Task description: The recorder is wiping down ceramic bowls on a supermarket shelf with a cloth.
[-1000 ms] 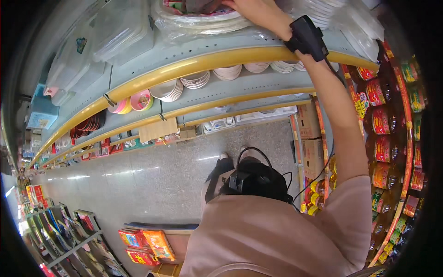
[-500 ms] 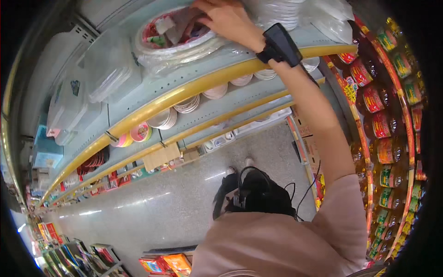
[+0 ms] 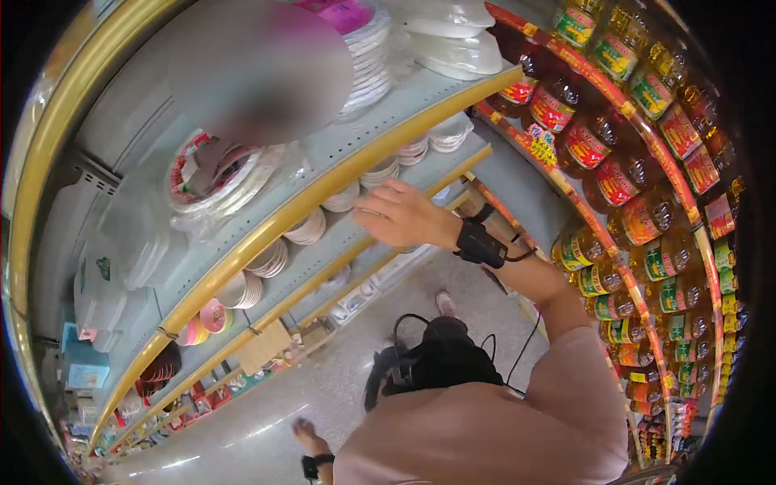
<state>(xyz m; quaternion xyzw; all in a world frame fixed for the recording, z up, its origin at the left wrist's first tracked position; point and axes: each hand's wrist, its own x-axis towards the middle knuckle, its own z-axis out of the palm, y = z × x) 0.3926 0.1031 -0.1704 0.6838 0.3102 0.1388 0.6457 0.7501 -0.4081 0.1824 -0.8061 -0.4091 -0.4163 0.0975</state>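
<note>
My right hand (image 3: 402, 215), a dark device strapped to its wrist, is raised in front of the yellow-edged shelves. It hangs beside the stacked bowls (image 3: 340, 197) of the second shelf, fingers loosely stretched, nothing in them. Whether it touches the bowls I cannot tell. At the lower left my left hand (image 3: 307, 437) hangs low over the floor, fingers loosely apart and no object visible in it. On the upper shelf lies a plastic-wrapped stack of round white plates (image 3: 218, 196) with red-patterned packing on top. A blurred grey oval hides part of that shelf behind it.
Clear plastic containers (image 3: 133, 242) stand at the upper shelf's left, white dishes (image 3: 453, 50) at its right end. The yellow shelf edge (image 3: 267, 234) runs between me and the goods. Racks of amber-filled bottles (image 3: 614, 184) rise close on my right.
My right hand has left the wrapped plates and dropped down in front of the lower bowls. The view has shifted right, and my left hand has come into sight.
</note>
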